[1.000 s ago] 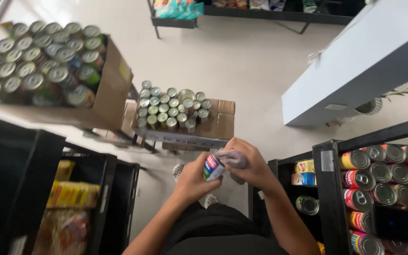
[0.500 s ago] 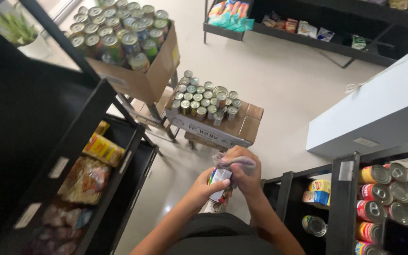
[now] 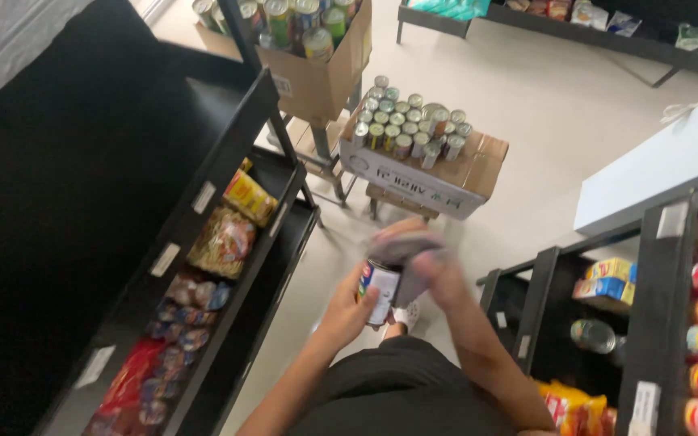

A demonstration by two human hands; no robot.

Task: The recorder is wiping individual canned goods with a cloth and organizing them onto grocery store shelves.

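My left hand [image 3: 349,305] grips a tin can [image 3: 380,284] with a white, blue and red label, held in front of my stomach. My right hand [image 3: 438,270] presses a grey cloth [image 3: 409,257] over the top and side of that can; hand and cloth are blurred by motion. Below my arms shows my black shirt [image 3: 397,391]. Beyond the can, on the floor side, stands an open cardboard box of upright cans [image 3: 418,157] on a low stand.
A black shelf rack [image 3: 203,266] at left holds bagged snacks and yellow packets. At right another black rack [image 3: 664,323] holds rows of cans and yellow boxes. A second carton of cans [image 3: 309,48] stands at the top, with a far shelf [image 3: 575,32] across the pale floor.
My view has swung left and down, bringing the left rack closer. Both hands stay on the can; the right hand with the cloth has shifted over the can's top.
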